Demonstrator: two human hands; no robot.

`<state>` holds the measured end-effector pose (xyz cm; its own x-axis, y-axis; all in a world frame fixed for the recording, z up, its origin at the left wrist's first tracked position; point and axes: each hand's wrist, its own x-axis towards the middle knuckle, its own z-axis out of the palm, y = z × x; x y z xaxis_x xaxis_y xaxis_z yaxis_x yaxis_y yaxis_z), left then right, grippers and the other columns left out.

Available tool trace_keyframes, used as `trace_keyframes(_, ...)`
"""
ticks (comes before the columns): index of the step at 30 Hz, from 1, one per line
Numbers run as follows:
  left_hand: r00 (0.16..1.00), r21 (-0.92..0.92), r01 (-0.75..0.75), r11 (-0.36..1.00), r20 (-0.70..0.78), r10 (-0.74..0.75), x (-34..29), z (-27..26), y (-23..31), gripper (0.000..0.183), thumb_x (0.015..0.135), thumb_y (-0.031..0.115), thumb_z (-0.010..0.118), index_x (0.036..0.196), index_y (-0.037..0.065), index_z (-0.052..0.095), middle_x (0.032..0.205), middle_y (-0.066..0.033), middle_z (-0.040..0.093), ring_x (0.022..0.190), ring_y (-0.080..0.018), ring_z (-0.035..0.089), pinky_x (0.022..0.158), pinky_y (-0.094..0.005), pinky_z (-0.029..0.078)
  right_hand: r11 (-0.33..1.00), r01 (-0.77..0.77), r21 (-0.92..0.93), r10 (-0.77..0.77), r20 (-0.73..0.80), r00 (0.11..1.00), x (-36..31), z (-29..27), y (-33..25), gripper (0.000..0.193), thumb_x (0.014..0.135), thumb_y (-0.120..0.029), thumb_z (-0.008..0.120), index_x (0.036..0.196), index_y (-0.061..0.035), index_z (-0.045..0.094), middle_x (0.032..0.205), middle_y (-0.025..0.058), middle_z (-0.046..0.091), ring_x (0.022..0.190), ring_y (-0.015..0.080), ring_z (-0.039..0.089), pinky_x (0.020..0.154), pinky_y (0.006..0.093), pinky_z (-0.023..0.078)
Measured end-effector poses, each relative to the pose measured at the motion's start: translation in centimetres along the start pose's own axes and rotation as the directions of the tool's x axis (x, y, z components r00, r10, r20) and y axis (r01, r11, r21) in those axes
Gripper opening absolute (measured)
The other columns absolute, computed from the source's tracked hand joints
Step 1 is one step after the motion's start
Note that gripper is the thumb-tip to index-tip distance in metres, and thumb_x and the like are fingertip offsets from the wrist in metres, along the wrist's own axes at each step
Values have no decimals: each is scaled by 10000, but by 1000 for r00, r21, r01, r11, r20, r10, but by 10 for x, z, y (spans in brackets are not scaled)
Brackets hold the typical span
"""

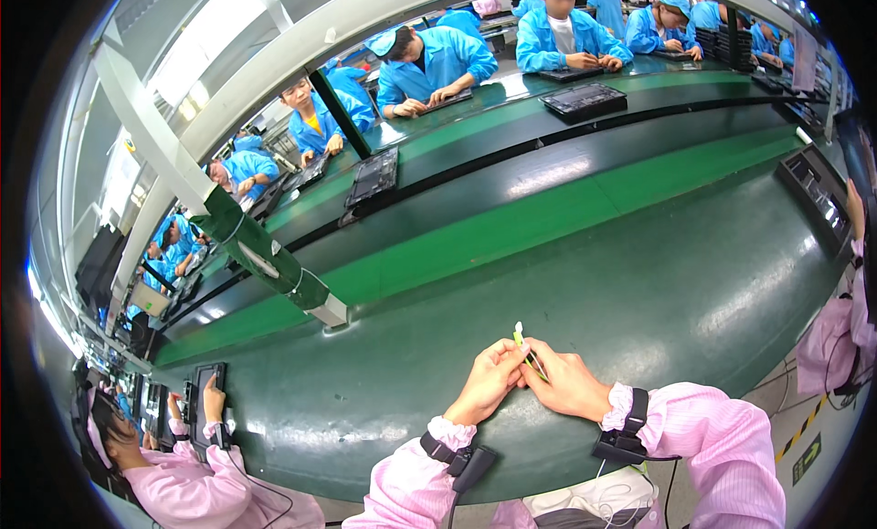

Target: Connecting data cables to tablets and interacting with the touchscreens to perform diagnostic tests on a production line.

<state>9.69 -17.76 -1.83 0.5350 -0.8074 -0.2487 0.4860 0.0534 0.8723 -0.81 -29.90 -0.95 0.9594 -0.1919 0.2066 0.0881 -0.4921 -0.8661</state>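
A person in a pink striped coat holds both bare hands over the near part of a big, smooth, dark green bench (pixel 411 374). The left hand (pixel 486 383) and the right hand (pixel 571 383) meet, with their fingers close together. Between them is a small, thin, lime-green strip with a white tip (pixel 519 335). The white tip points up, to the far side. Both grips are narrow. The left hand pinches the strip from the left, and the right hand pinches it from the right. The fingers hide part of the strip, so I cannot tell its whole shape.

Each wrist has a black strap; one is the black left strap (pixel 437 448) and the other is the black right strap (pixel 633 410).

On the left, a white metal post with a green wrap (pixel 265 255) leans across the scene and meets the bench. At the near left, a co-worker in pink (pixel 187 488) has a hand on a flat black panel (pixel 203 383). At the far right of the bench lies a black box-like frame (pixel 816 195). On the far side, people in blue coats (pixel 437 61) bend over flat dark panels (pixel 585 101).
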Motion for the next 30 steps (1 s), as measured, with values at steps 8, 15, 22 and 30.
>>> trace_keyframes(8,1000,-6,19,1000,-17,-19,-1,7,4,226,967,242,471,873,40,507,650,11,458,536,-63,378,551,-232,382,1000,22,7,-22,-7,1000,0,0,2,338,894,-120,480,1206,-10,406,820,163,667,767,343,659,675,413,530)
trace_keyframes(15,998,-29,41,999,-54,-43,-2,9,5,331,987,327,394,786,71,454,621,22,396,537,-87,385,552,-254,383,998,56,22,-56,-15,998,-1,1,3,337,894,-115,479,1205,-8,407,830,165,666,776,333,661,687,406,530)
trace_keyframes(22,997,-54,52,997,-59,-55,0,11,6,340,988,333,388,776,75,452,637,19,405,536,-92,385,553,-252,384,999,45,22,-45,-10,999,-1,0,4,330,899,-118,476,1203,-9,408,835,168,664,770,337,660,679,409,529)
trace_keyframes(30,998,-30,34,999,-51,-36,-2,10,9,289,977,277,422,763,83,437,629,13,415,538,-93,392,552,-258,378,997,70,24,-69,-21,997,-1,1,5,305,902,-122,473,1179,-12,410,846,176,660,766,353,653,673,425,525)
